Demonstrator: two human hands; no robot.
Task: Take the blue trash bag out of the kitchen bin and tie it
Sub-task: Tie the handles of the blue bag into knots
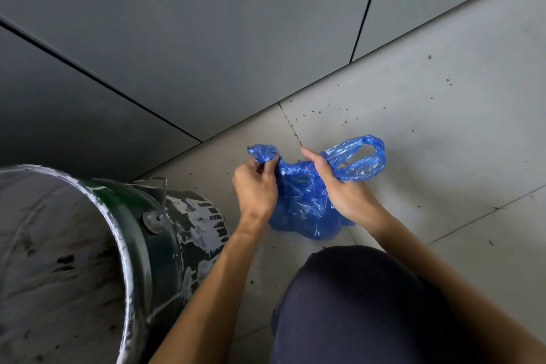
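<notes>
Head view: a person is tying off the blue trash bag (304,198) beside the kitchen bin (177,230).

Already out of the bin and lying to its right, the bag is appearing to rest on the tiled floor (443,127), just clear of the bin's paint-streaked wall. The left hand (255,186), nearer the bin, is pinching one bunched handle (263,152) between thumb and curled fingers. The right hand (339,186), farther from the bin, is gripping the other handle (363,162), with its loop sticking out past the fist and the thumb pointing up. No knot is showing yet, so the tying is judged to be only starting. The film is looking thin and slippery: a hard pull is risking a torn handle, and a slack pinch is risking the bunched end sliding free, leaving the mouth open.
</notes>
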